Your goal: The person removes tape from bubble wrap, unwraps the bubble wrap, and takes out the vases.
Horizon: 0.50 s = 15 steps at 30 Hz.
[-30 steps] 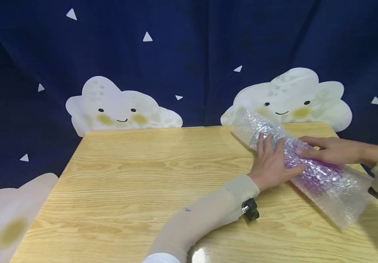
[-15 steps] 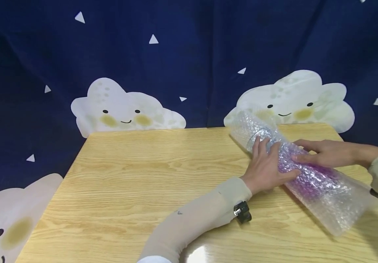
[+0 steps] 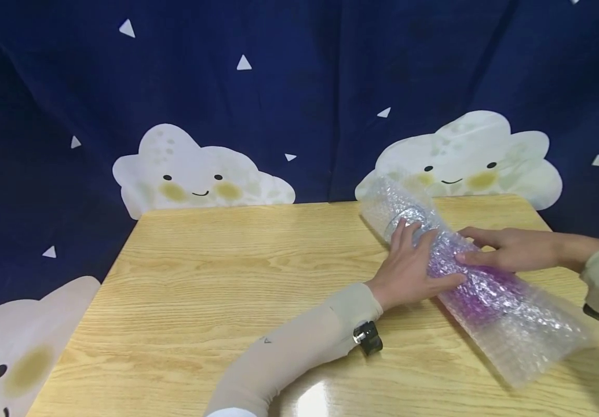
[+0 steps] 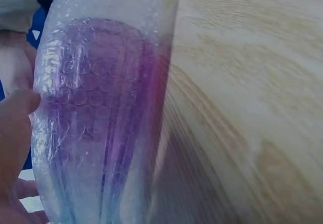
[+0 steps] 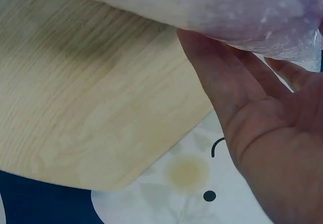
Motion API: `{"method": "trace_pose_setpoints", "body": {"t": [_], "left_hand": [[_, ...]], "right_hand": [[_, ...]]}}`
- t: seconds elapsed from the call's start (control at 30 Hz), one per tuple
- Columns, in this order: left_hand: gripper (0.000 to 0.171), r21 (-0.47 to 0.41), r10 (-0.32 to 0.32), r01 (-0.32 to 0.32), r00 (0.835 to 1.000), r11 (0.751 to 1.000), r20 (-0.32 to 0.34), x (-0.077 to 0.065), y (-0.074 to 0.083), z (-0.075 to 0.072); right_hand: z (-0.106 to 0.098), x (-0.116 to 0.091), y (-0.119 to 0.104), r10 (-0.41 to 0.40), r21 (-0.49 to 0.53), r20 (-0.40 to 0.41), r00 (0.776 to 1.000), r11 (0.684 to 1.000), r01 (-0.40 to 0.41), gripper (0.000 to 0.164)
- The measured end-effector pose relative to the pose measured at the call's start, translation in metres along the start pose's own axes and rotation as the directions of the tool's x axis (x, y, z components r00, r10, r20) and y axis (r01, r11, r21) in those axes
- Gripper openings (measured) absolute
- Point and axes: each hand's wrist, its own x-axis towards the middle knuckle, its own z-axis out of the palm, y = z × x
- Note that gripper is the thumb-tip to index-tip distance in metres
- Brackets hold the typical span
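A long roll of clear bubble wrap (image 3: pixel 539 339) lies slantwise on the right part of the wooden table (image 3: pixel 216 278). Through it shows a ribbed vase (image 4: pixel 98 98), purple at the wide end and fading to blue where it narrows. My left hand (image 3: pixel 409 272) grips the roll from its left side, fingers spread near the blue end and thumb across the top. From the right, my right hand (image 3: pixel 513 248) holds it with the thumb on top and fingers on the far side. The right wrist view shows those fingers (image 5: pixel 202 52) against the wrap's underside.
Behind the table hangs a dark blue curtain (image 3: pixel 305 87) with white triangles and smiling clouds (image 3: pixel 200 168). The roll's far end reaches the table's back edge. Its loose near end of flat wrap points toward the front right.
The wrapped vase has shifted left and nearer to me, its near end swinging leftward. Both hands have moved along with it, keeping their hold.
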Motion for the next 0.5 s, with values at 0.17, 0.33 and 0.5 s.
{"method": "trace_pose_setpoints", "body": {"t": [0.17,0.33,0.5], "left_hand": [[0.099,-0.020,0.023,-0.023,1.000,1.000,-0.006,-0.006,-0.006,-0.003],[0.098,-0.030,0.032,-0.031,0.999,0.999,0.014,-0.013,-0.011,-0.008],[0.098,-0.039,0.048,-0.047,0.998,0.998,0.028,-0.018,-0.016,-0.014]], "right_hand": [[0.005,-0.002,-0.008,-0.007,-0.006,-0.011,1.000,1.000,0.007,0.079],[0.009,-0.002,-0.014,-0.034,0.032,0.005,0.999,0.999,0.034,0.071],[0.013,-0.002,-0.018,-0.053,0.106,0.037,0.998,0.993,0.049,0.070]]}}
